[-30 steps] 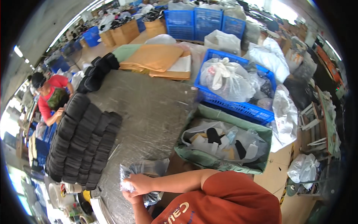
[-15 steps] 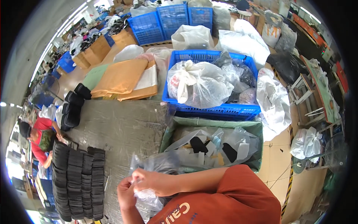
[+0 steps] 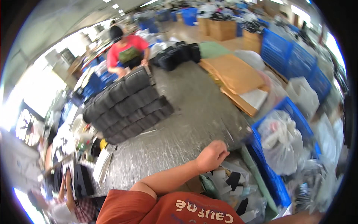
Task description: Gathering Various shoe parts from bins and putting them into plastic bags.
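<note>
My left hand [image 3: 212, 156] is held over the near right part of the grey covered table [image 3: 194, 100], its fingers curled into a loose fist. Nothing shows between them. Just below and right of it stands a green-walled bin [image 3: 257, 175] holding clear plastic, black pieces [image 3: 234, 180] and white scraps. My right forearm [image 3: 291, 218] stretches toward the lower right; its hand is at the dark rim, and its fingers cannot be made out.
Stacks of black padded pieces [image 3: 128, 100] stand on the table's left. Brown cardboard sheets [image 3: 235, 74] lie at the far right. A blue crate [image 3: 266, 168] with a filled plastic bag [image 3: 281, 142] adjoins the bin. Across the table works a person in red [image 3: 128, 50]; another sits lower left [image 3: 63, 205].
The view has swung left. My hands, together on clear plastic before, are now apart. The left is a fist above the table; the right arm reaches off to the right.
</note>
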